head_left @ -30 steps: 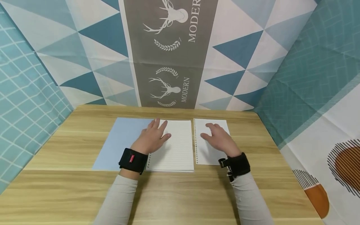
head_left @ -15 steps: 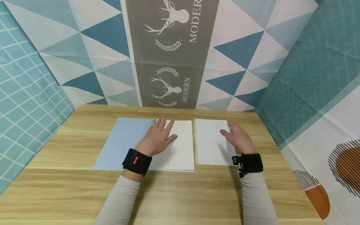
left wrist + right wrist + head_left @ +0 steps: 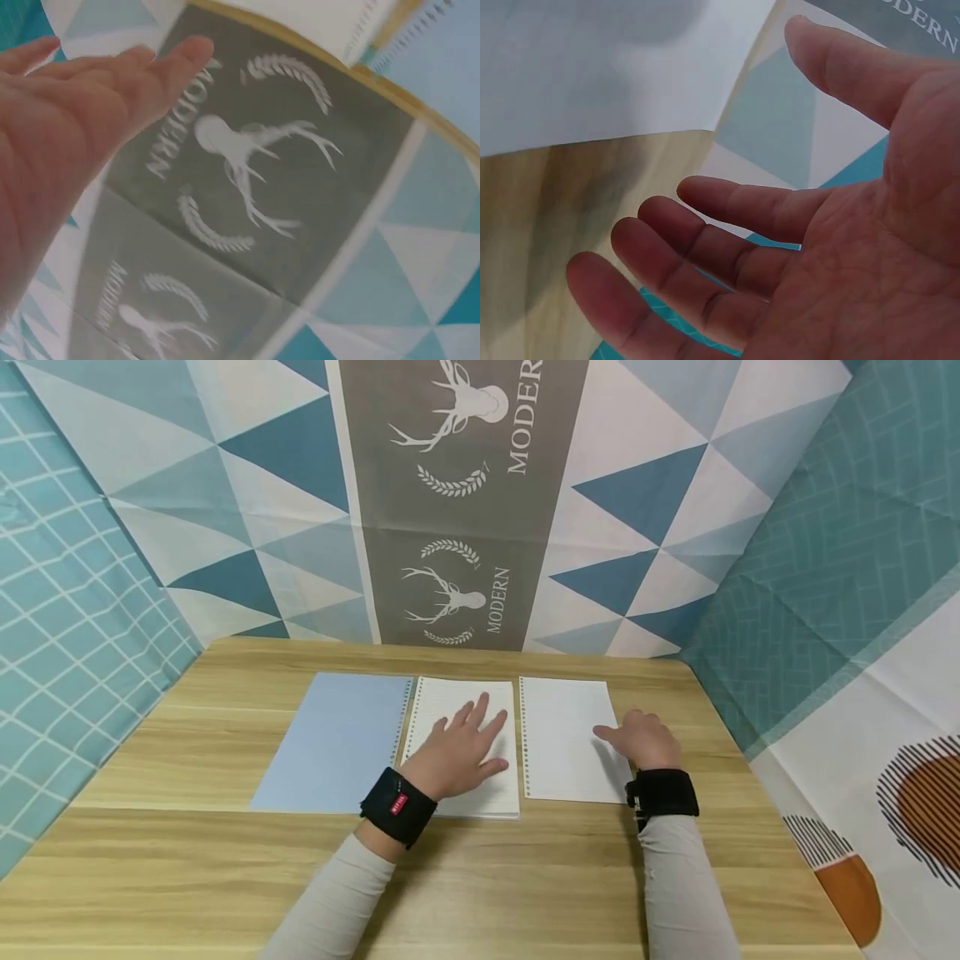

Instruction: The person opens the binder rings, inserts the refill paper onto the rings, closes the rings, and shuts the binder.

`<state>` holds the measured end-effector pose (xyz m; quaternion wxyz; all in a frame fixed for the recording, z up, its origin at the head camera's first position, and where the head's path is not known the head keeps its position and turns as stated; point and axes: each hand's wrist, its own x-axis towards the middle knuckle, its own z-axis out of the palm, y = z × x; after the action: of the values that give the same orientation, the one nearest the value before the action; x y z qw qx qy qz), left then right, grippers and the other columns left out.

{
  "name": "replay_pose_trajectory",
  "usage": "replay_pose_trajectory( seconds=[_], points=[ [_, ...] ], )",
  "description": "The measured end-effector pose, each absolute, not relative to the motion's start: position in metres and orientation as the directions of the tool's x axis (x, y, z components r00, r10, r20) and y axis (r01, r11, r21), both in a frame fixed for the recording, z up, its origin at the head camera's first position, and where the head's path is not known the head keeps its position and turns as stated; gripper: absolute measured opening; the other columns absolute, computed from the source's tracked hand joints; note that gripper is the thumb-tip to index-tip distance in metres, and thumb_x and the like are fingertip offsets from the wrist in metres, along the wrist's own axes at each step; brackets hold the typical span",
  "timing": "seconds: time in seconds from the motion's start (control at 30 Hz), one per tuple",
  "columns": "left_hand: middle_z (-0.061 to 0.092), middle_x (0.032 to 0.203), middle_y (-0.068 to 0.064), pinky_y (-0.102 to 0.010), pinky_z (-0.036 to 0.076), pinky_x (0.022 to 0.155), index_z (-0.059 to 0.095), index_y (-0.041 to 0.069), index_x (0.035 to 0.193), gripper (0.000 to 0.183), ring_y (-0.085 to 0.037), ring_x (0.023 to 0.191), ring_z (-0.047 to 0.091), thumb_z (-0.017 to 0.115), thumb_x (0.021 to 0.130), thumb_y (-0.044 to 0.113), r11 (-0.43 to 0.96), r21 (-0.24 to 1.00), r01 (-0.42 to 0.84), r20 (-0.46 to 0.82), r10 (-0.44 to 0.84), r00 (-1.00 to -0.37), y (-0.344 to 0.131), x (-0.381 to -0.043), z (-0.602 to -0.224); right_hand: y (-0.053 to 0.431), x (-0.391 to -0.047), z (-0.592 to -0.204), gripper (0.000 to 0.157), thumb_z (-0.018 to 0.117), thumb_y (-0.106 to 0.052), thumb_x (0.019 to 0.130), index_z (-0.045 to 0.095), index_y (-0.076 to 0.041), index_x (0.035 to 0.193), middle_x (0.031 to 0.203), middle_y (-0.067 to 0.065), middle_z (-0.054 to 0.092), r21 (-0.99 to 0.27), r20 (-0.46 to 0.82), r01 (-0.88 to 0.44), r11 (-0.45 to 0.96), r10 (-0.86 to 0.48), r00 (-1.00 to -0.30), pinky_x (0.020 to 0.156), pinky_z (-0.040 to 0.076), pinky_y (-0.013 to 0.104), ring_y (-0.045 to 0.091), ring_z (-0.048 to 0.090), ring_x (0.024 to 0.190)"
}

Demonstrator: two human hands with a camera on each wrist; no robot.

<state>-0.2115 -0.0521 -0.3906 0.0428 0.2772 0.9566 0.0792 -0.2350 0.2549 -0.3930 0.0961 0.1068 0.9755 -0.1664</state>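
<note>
A stack of lined loose-leaf paper [image 3: 435, 697] with punched holes lies on the table, with a blue notebook cover [image 3: 330, 743] to its left. To the right of the stack lies a single punched white sheet [image 3: 558, 752]. My left hand [image 3: 457, 756] is spread over the lined stack, holding nothing. My right hand [image 3: 645, 743] is at the sheet's right edge, its thumb over the paper. In the right wrist view the right hand [image 3: 832, 255] has its fingers [image 3: 727, 262] loosely bent and apart, with nothing between them.
The wooden table [image 3: 495, 885] reaches back to a patterned cloth wall [image 3: 442, 527]. Further cloth walls stand at the left and right. Black bands [image 3: 397, 806] circle both wrists.
My left hand has moved right across the lined stack, uncovering its punched edge. My right hand has moved right, from over the white sheet to its right edge.
</note>
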Motion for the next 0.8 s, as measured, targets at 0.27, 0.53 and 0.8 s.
replay_pose_trajectory(
  seconds=[0.27,0.53,0.8],
  points=[
    [0.027,0.168,-0.013,-0.061,0.041,0.113,0.032,0.023,0.16,0.073,-0.033,0.153,0.034,0.053,0.1,0.058,0.795,0.111,0.597,-0.092,0.606,-0.79,-0.029,-0.197,-0.409,0.252,-0.236,-0.399,0.053,0.063,-0.052,0.093,0.063,-0.002,0.079,0.079,0.012,0.05,-0.312,-0.218,0.266,0.912,0.204,-0.954,0.054,0.04,0.033,0.025,0.053,0.064],
    [0.031,0.166,-0.013,-0.059,0.044,0.111,0.036,0.022,0.158,0.067,-0.031,0.152,0.036,0.049,0.102,0.058,0.762,0.017,0.647,-0.02,0.647,-0.762,-0.019,-0.191,-0.41,0.252,-0.236,-0.404,0.052,0.064,-0.051,0.093,0.058,-0.005,0.07,0.071,0.009,0.047,-0.296,-0.212,0.259,0.919,0.201,-0.956,0.052,0.038,0.032,0.023,0.05,0.061],
    [0.033,0.165,-0.014,-0.057,0.047,0.109,0.036,0.022,0.158,0.067,-0.031,0.151,0.038,0.048,0.102,0.057,0.741,-0.033,0.671,-0.001,0.671,-0.741,-0.014,-0.186,-0.416,0.256,-0.237,-0.413,0.043,0.071,-0.043,0.089,0.071,0.0,0.086,0.087,0.017,0.06,-0.291,-0.221,0.29,0.912,0.231,-0.948,0.052,0.045,0.034,0.026,0.058,0.065]
  ],
)
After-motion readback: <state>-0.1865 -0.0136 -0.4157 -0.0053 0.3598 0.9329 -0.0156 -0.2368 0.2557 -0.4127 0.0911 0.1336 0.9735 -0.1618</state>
